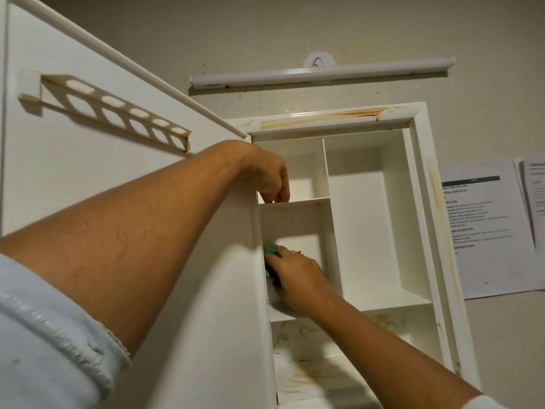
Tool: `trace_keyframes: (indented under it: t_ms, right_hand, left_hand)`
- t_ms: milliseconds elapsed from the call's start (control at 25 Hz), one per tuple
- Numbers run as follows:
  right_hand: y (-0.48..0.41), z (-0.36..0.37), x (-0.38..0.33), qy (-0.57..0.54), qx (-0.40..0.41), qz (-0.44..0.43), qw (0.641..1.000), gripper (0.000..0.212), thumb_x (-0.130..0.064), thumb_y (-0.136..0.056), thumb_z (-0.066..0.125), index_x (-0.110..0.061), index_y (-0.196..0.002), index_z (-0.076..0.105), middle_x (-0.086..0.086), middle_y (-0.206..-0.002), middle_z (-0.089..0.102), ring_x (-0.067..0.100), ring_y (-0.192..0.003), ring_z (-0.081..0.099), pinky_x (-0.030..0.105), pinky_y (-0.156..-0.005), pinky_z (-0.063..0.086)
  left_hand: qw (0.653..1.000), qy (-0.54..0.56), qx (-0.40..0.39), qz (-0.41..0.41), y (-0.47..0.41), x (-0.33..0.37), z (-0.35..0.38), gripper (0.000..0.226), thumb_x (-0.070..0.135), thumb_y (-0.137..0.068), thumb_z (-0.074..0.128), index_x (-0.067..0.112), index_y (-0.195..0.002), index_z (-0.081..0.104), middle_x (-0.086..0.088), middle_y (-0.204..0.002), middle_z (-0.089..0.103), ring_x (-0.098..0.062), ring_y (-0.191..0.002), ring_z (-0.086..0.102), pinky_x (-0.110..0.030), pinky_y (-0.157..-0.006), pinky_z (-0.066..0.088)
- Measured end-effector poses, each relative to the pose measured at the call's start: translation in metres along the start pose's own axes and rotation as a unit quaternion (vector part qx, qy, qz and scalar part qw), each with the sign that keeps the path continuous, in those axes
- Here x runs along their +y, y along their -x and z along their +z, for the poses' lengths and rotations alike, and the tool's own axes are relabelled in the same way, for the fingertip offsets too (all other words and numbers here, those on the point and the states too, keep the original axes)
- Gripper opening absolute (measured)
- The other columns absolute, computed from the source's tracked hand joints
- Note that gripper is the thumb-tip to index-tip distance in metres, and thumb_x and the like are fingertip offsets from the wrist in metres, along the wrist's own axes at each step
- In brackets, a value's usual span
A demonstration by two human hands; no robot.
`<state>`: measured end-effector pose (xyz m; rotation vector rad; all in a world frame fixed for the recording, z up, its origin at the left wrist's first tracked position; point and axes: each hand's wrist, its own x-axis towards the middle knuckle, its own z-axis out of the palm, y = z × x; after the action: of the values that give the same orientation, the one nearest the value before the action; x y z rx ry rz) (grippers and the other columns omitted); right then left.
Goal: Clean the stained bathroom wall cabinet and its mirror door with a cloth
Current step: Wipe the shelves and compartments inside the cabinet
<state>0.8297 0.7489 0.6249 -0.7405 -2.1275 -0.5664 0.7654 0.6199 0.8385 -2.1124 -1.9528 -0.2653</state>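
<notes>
Green cloth (271,251) is inside the cabinet (418,149), in the middle-left compartment, bunched in the fingers of the right hand (295,273) and pressed against the left inner wall. The left hand (265,178) is up above, fingers curled over the cabinet's left side at the upper shelf, with the door (88,160) swung open alongside. The bottom compartment shows brown stains (298,332), and more streak the top frame under the light bar (318,73).

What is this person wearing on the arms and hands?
Both forearms are bare. The left sleeve is pale blue fabric with a stitched hem. Only a white edge of the right sleeve shows. The right hand has a ring on one finger; the left hand shows none.
</notes>
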Motion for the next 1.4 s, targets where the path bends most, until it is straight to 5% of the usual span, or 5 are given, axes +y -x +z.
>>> trace_keyframes:
  t_ms: [280, 480, 680, 1000, 1400]
  right_hand:
    - [-0.053, -0.033, 0.005, -0.001, 0.098, 0.160, 0.982, 0.034, -0.014, -0.097, 0.065, -0.013, -0.130, 0.057, 0.012, -0.116, 0.063, 0.030, -0.098, 0.066, 0.041, -0.085, 0.060]
    - [-0.027, -0.010, -0.001, 0.108, 0.057, 0.019, 0.992, 0.053, -0.012, -0.078, 0.085, -0.006, -0.125, 0.061, 0.018, -0.119, 0.061, 0.034, -0.101, 0.064, 0.043, -0.081, 0.059]
    - [-0.037, -0.035, 0.018, 0.182, 0.029, -0.001, 0.983, 0.047, -0.016, -0.096, 0.066, -0.010, -0.139, 0.047, 0.019, -0.127, 0.054, 0.035, -0.099, 0.066, 0.044, -0.077, 0.058]
    - [-0.044, -0.027, 0.007, -0.066, 0.156, 0.195, 0.966, 0.033, -0.015, -0.098, 0.063, -0.012, -0.131, 0.062, 0.009, -0.124, 0.060, 0.027, -0.113, 0.060, 0.036, -0.094, 0.055]
    - [-0.013, -0.019, 0.019, -0.003, -0.056, -0.070, 0.996, 0.037, -0.019, -0.092, 0.068, -0.023, -0.129, 0.068, 0.005, -0.125, 0.060, 0.025, -0.103, 0.062, 0.033, -0.083, 0.052]
  left_hand:
    - [1.000, 0.006, 0.026, 0.000, 0.009, 0.000, 0.006, 0.043, -0.005, -0.098, 0.050, 0.015, -0.132, 0.069, 0.000, -0.132, 0.066, -0.016, -0.117, 0.063, -0.031, -0.101, 0.053]
    - [1.000, 0.010, 0.028, -0.003, 0.006, -0.001, 0.008, 0.043, -0.007, -0.098, 0.049, 0.015, -0.130, 0.068, -0.002, -0.134, 0.066, -0.016, -0.121, 0.062, -0.036, -0.109, 0.049]
    - [0.999, 0.017, 0.038, -0.009, 0.004, -0.001, 0.010, 0.041, -0.006, -0.099, 0.051, 0.015, -0.127, 0.070, -0.001, -0.129, 0.069, -0.014, -0.117, 0.064, -0.034, -0.106, 0.050]
    - [0.998, 0.019, 0.063, -0.003, 0.001, -0.003, 0.016, 0.039, -0.004, -0.096, 0.056, 0.017, -0.124, 0.073, 0.001, -0.124, 0.070, -0.014, -0.112, 0.065, -0.037, -0.104, 0.053]
    - [0.997, 0.013, 0.079, 0.000, 0.006, -0.005, 0.019, 0.046, -0.006, -0.091, 0.052, 0.023, -0.120, 0.074, 0.006, -0.120, 0.071, -0.011, -0.109, 0.066, -0.037, -0.103, 0.054]
